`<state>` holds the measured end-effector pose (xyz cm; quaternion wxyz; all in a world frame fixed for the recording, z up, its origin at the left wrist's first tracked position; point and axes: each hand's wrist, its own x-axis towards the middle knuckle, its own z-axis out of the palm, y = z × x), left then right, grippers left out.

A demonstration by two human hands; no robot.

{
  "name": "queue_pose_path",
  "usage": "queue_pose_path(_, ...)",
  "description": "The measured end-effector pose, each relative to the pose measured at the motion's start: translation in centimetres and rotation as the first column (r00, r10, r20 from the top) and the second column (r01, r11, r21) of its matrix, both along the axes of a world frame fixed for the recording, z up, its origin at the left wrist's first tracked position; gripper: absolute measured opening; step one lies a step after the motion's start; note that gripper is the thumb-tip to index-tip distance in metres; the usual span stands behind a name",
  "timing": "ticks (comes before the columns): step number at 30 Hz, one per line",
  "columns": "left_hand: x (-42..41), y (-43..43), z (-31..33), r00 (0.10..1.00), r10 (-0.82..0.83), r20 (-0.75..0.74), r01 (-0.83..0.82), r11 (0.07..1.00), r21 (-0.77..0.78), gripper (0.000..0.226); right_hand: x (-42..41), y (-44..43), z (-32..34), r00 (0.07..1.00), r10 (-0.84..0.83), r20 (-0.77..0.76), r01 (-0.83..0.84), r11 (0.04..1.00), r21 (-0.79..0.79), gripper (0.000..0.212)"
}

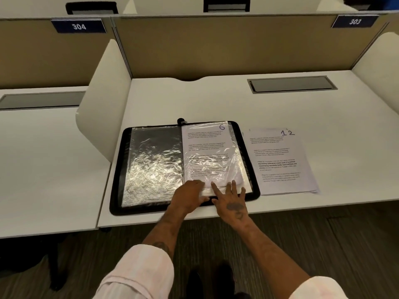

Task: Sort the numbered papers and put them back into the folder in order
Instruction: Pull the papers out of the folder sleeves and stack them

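While the white printed sheet marked 6 [206, 147] sits in the clear plastic sleeve [235, 152] of the open black zip folder [117, 169] on the white desk [194, 100], your left hand [190, 190] pinches the sleeve's lower edge and your right hand [232, 201] presses flat, fingers spread; slide squarely.

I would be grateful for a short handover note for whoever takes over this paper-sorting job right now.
Left hand: fingers curled at the lower edge of the right-hand clear plastic sleeve, apparently gripping it.
Right hand: fingers straight, resting on the same edge.
Black zip folder lies open on the white desk. Its left sleeve looks empty.
Printed sheet numbered 6 sits in the right sleeve.
Stack of loose printed papers lies right of the folder.
Done: some sheets out.
Left: sorting, refiling in order.
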<state>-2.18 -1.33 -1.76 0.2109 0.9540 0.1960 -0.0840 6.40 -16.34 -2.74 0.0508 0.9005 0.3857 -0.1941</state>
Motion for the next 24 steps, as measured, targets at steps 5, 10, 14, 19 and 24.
queue_pose_path(5,0.9,-0.2,0.2,0.999,-0.002,0.036,-0.001,0.996,0.088,0.040,0.7,0.0,-0.3,0.992,0.065,0.106,-0.077,0.991,0.110,0.067)
queue_pose_path(10,1.4,0.1,0.1,0.998,0.055,0.034,-0.058,0.995,0.081,0.023,1.1,-0.3,0.0,0.969,0.043,0.245,-0.109,0.958,0.265,0.066)
queue_pose_path(14,1.0,0.6,-0.2,0.985,0.152,0.087,-0.148,0.988,-0.047,0.022,0.5,-0.4,0.3,0.935,-0.019,0.355,-0.180,0.836,0.518,0.043)
queue_pose_path(19,0.7,0.9,-0.4,0.970,0.203,0.132,-0.182,0.970,-0.159,0.021,-1.1,-0.2,-1.0,0.863,0.339,0.375,-0.503,0.651,0.569,0.017)
queue_pose_path(24,0.5,0.3,-0.2,0.985,0.130,0.114,-0.124,0.991,-0.059,0.020,-0.3,1.7,-1.7,0.971,0.221,0.094,-0.234,0.959,0.160,0.087)
